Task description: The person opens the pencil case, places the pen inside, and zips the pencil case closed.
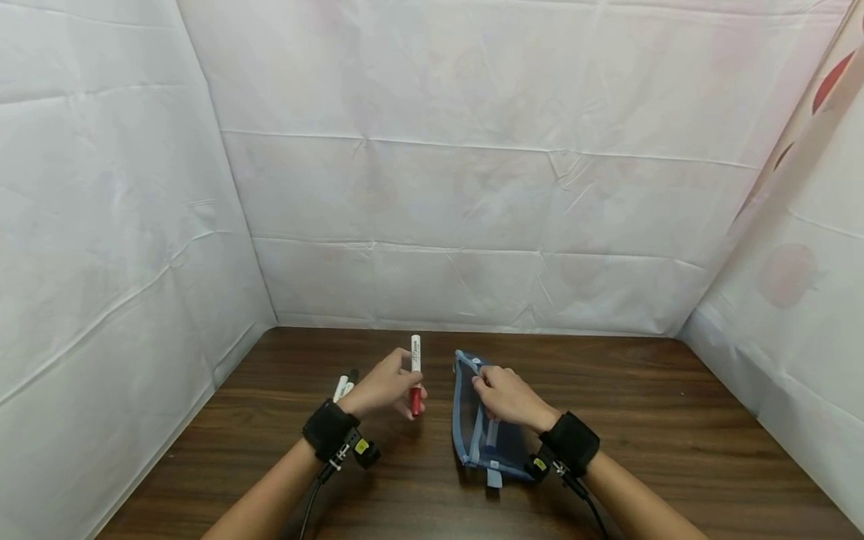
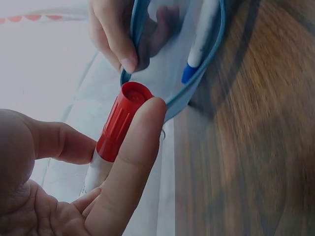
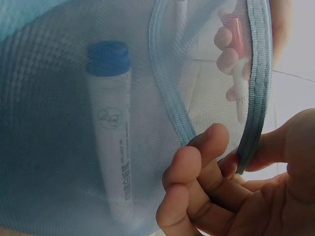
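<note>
My left hand (image 1: 386,386) pinches a whiteboard marker (image 1: 415,358) with a white barrel and red cap. The marker stands nearly upright in the head view, cap end down. In the left wrist view the red cap (image 2: 116,123) points toward the opening of a blue mesh zipper pouch (image 2: 211,64). My right hand (image 1: 511,397) grips the pouch by its zipper edge (image 3: 256,93) and holds its mouth apart. Through the mesh shows a blue-capped marker (image 3: 110,132) lying inside the pouch.
Beside the left wrist, partly hidden by the hand, lie several more markers (image 1: 341,387), one with a black end. The brown wooden table (image 1: 648,420) is enclosed by white cloth walls (image 1: 472,187) at the back and sides.
</note>
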### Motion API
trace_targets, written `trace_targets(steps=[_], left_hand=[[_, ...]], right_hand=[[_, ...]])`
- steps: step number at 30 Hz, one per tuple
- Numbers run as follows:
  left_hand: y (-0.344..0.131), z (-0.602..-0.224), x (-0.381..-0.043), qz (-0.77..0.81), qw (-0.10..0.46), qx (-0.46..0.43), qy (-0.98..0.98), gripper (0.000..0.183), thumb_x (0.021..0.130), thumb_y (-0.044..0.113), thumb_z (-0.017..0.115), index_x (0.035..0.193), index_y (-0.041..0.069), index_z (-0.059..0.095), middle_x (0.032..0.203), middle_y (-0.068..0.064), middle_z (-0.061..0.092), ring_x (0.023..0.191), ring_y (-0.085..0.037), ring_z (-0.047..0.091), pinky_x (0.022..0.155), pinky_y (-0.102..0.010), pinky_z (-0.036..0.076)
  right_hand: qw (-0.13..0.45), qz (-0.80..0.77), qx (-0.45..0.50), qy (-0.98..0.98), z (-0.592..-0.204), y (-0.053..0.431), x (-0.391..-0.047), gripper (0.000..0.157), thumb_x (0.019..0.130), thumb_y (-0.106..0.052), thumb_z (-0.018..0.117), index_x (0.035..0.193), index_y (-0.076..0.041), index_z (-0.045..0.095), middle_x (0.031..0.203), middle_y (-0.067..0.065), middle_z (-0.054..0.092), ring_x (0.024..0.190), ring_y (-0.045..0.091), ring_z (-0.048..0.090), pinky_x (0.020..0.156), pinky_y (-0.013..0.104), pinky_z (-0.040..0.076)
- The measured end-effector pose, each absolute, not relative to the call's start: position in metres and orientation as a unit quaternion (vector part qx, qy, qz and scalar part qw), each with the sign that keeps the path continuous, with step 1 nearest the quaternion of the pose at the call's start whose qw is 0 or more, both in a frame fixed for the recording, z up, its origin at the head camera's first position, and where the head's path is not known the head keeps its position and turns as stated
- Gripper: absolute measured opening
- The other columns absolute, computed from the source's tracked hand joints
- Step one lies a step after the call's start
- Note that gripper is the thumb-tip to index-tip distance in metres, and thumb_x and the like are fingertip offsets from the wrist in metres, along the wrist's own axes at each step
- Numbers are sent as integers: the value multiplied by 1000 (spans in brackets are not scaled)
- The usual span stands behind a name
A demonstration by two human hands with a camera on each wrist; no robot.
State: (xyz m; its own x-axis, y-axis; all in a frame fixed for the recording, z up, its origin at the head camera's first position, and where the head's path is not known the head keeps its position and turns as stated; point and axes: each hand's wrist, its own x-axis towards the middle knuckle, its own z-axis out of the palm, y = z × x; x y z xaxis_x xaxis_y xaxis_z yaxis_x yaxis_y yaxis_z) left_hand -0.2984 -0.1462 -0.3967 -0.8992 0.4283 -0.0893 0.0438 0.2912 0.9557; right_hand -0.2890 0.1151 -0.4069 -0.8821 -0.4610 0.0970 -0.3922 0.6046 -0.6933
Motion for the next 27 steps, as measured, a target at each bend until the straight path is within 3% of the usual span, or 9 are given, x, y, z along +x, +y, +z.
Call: trace_targets(steps=[10, 20, 27], left_hand=[[-131, -398, -295, 589, 192, 155, 769, 61, 100, 14, 50, 148, -3, 15, 102, -32, 65, 76, -29, 71, 68, -52, 58], [-121, -400, -292, 608, 206, 158, 751, 57, 100, 13, 51, 145, -4, 21, 95, -26, 69, 77, -32, 71, 63, -43, 59], [-114, -403, -288, 611, 222, 170, 741, 51, 100, 13, 52, 140, -4, 26, 90, -22, 69, 73, -31, 71, 63, -43, 59]], right_hand=[[46, -376, -230, 896, -405, 112, -290, 30, 106, -18, 41, 87, 0, 56, 59, 4, 56, 49, 18, 55, 46, 30, 45], [52, -376, -234, 895, -406, 111, -292, 31, 106, -18, 40, 91, 1, 58, 59, 7, 58, 50, 21, 58, 45, 31, 45], [60, -380, -241, 891, -406, 110, -290, 30, 106, -18, 39, 95, 2, 58, 61, 9, 59, 52, 22, 58, 47, 31, 46]])
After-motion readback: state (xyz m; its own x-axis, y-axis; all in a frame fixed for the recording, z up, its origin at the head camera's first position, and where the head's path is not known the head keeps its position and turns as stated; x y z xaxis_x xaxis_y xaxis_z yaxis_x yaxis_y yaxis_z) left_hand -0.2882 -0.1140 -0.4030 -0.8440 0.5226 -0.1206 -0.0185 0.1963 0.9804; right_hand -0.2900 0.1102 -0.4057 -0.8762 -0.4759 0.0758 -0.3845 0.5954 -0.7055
